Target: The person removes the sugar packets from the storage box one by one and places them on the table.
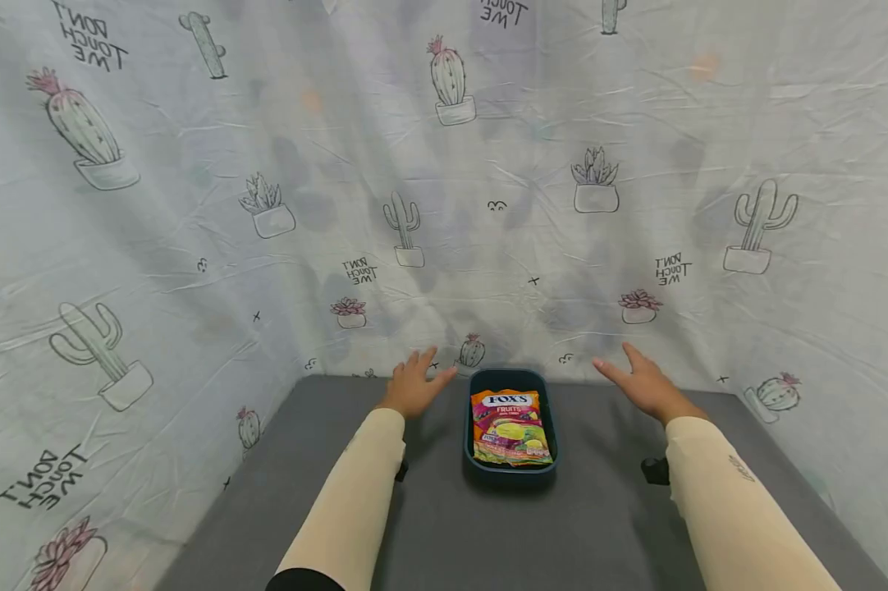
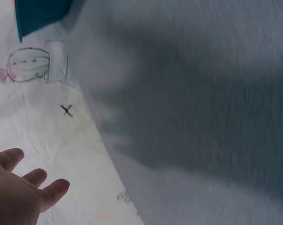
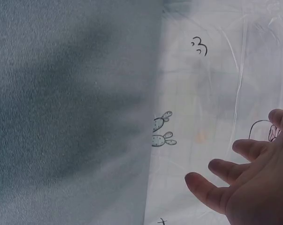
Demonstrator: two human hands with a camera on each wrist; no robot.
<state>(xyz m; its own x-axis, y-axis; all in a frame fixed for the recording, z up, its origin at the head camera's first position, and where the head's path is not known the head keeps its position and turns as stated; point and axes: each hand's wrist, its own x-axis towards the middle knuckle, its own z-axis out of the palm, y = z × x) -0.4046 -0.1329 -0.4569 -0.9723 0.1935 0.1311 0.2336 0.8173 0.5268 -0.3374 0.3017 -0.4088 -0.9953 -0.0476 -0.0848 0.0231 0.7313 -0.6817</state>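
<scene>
A dark teal rectangular tub [image 1: 510, 474] stands near the back of the grey table, and in it lies a red and purple Fox's Fruits candy bag [image 1: 509, 427]. To the tub's left, my left hand [image 1: 412, 386] is held over the table with fingers spread and nothing in them. My right hand [image 1: 647, 384] is out to the right of the tub, farther from it, also with spread fingers and holding nothing. The left wrist view catches a corner of the tub [image 2: 40, 16] above the left hand [image 2: 19, 194]. In the right wrist view the right hand [image 3: 244, 173] appears alone.
The grey table [image 1: 518, 542] stretches from the near edge back to a white curtain [image 1: 518, 238] printed with cacti and lettering. This curtain also encloses the left and right sides. A dark wrist device [image 1: 655, 471] shows under the right sleeve.
</scene>
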